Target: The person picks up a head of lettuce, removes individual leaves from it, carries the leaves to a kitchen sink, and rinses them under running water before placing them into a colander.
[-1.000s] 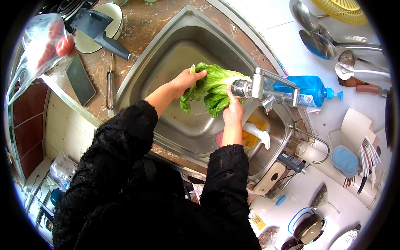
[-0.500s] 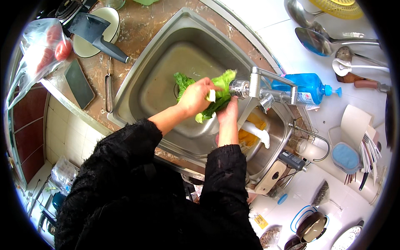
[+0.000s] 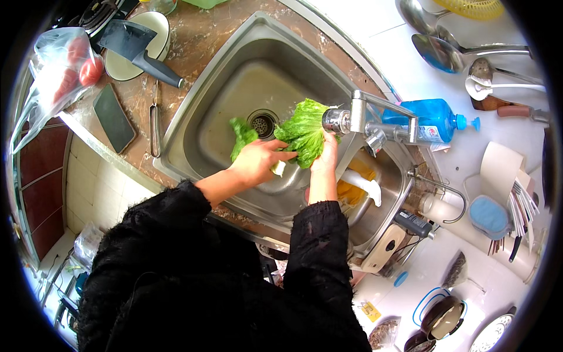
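Over the large steel sink basin (image 3: 217, 88), my right hand (image 3: 326, 156) grips a bright green lettuce leaf (image 3: 304, 128) by its base. That leaf is spread out beneath the faucet head (image 3: 336, 121). My left hand (image 3: 257, 162) is closed around a second lettuce leaf (image 3: 242, 138), whose darker green part hangs out on the left while a pale stem end (image 3: 278, 169) sticks out below the fingers. The left fingertips reach to the edge of the right-hand leaf. Left of the leaves the drain (image 3: 263, 124) shows. Whether water is running is hard to make out.
A smaller basin on the right holds a yellow cloth (image 3: 359, 179). Behind the faucet stands a blue pump bottle (image 3: 423, 120). On the left counter are a cleaver (image 3: 141, 53) across a bowl (image 3: 121, 71), a phone (image 3: 114, 119), a peeler (image 3: 155, 130) and bagged tomatoes (image 3: 89, 71).
My hands have drawn apart; the left moved left and down with its leaf. The leaf in my right hand is now spread open under the faucet, and the drain has come into view.
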`<state>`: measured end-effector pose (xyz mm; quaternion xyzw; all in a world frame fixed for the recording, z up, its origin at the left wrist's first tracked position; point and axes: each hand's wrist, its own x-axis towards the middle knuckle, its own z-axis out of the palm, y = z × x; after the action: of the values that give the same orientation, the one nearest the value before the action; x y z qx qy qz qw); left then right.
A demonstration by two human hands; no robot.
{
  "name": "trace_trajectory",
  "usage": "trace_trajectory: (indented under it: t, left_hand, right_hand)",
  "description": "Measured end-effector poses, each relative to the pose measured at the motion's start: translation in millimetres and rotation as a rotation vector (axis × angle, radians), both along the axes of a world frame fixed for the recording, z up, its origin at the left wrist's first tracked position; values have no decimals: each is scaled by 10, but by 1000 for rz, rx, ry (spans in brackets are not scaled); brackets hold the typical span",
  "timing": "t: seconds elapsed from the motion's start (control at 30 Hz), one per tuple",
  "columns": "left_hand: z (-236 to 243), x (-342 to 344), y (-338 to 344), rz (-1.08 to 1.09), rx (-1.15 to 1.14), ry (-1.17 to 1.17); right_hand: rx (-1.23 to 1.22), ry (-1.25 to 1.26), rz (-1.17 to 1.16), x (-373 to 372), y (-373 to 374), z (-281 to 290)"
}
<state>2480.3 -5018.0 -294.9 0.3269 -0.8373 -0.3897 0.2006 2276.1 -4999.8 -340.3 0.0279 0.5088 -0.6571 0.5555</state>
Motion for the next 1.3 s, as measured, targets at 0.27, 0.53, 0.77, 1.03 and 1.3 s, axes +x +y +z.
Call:
trace_trajectory:
  t: [0.27,0.53,0.77,1.03,1.3]
  left_hand:
    - [66,-39,-93,405,373,172]
    - [52,-412,-79,18,-126,88]
    - [-16,-1,59,-161,-87,-144]
    - [300,-354,-126,160,-348,-12]
    - [-50,-59,144,-39,64,-180]
  right_hand:
    - [-5,48,-67,87,-55,41]
    - [-1,101,-25,332,-103,232]
    - [-244,-164,20,163,-97,77]
    - [-1,45,-42,444,-186,551]
    - [-318,-145,4,78,-61,14]
